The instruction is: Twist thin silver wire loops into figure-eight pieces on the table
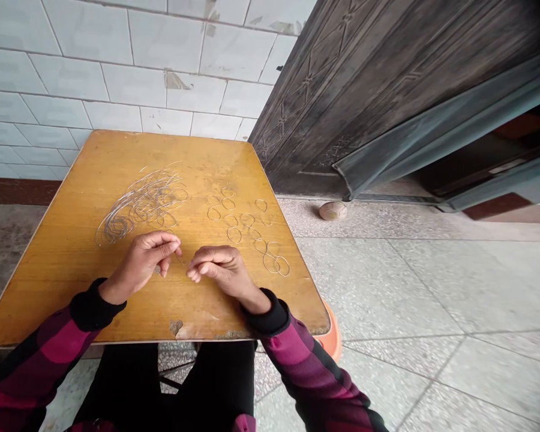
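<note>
My left hand (144,260) is closed in a pinch above the near half of the wooden table (216,300). A thin piece of wire (176,238) shows faintly at its thumb and fingertips. My right hand (221,269) is just to the right, its thumb pressed to the fingers; anything between them is too small to make out. A gap separates the two hands. Beyond my left hand lies a tangled bundle of thin metal wires (137,201), curved and coiled. Several small wire rings (234,234) are scattered on the tabletop beyond and to the right of my right hand.
A white tiled wall (148,84) stands behind the table. To the right are a dark carved wooden door (310,120) and a grey-green curtain (400,141). A round pale object (333,210) sits on the floor. An orange stool edge (333,339) shows beside the table's near right corner.
</note>
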The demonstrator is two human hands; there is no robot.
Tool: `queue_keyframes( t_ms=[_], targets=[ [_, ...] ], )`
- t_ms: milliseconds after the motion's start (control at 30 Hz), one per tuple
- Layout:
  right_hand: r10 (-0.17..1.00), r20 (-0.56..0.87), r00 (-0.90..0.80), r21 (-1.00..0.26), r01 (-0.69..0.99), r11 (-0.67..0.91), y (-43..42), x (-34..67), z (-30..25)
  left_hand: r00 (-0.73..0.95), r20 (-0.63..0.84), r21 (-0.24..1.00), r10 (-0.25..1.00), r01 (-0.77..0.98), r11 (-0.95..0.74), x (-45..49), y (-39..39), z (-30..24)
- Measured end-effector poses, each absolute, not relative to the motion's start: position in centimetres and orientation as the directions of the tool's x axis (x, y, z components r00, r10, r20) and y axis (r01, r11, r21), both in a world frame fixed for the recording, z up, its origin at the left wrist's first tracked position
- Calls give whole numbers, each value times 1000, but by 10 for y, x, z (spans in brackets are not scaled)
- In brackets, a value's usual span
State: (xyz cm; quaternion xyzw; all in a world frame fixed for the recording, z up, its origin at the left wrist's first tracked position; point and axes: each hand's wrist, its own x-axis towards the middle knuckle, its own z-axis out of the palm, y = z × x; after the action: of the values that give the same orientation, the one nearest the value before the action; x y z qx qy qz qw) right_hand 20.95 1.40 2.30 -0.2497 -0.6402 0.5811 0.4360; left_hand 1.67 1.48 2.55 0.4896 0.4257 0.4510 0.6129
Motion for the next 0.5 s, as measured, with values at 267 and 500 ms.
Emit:
queue_keyframes(
  t_ms=[267,500],
  targets=[
    [819,-13,-573,-990,-105,-89,15,207,20,247,25,988,969,142,-61,18,11,31],
    [900,204,-385,-923,231,307,13,202,12,218,77,947,973,288,-140,15,12,23]
  ],
)
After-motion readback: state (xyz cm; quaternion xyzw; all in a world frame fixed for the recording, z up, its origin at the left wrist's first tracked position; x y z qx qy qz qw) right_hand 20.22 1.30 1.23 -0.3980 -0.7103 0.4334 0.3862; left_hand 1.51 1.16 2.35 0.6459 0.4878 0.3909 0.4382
